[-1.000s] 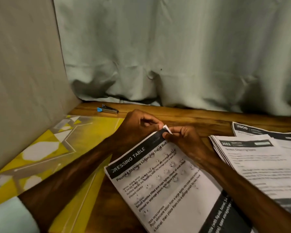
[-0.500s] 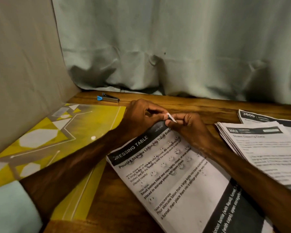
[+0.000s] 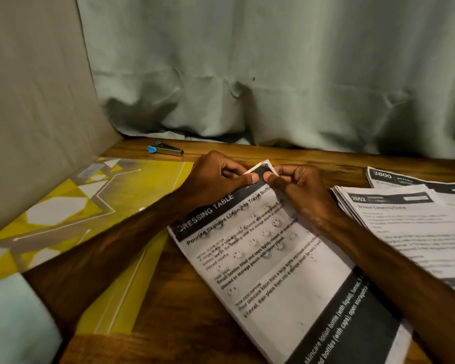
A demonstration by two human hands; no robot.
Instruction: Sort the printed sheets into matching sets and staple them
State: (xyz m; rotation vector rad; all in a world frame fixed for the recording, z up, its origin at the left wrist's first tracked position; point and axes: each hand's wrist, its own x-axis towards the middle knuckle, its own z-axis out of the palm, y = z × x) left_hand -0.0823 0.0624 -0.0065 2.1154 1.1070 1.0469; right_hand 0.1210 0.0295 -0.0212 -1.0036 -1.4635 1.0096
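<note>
Head, left hand (image 3: 216, 178), right hand (image 3: 298, 186) pinching sheet (image 3: 286, 279)

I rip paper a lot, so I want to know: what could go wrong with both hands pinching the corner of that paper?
1. The left hand and right hand both pinch the top corner of the DRESSING TABLE sheets. Pulling apart might tear or crease it.
2. The blue-tipped metal tool lies beyond the hands. Letting go to reach it could let the sheets slip out of line.
</note>
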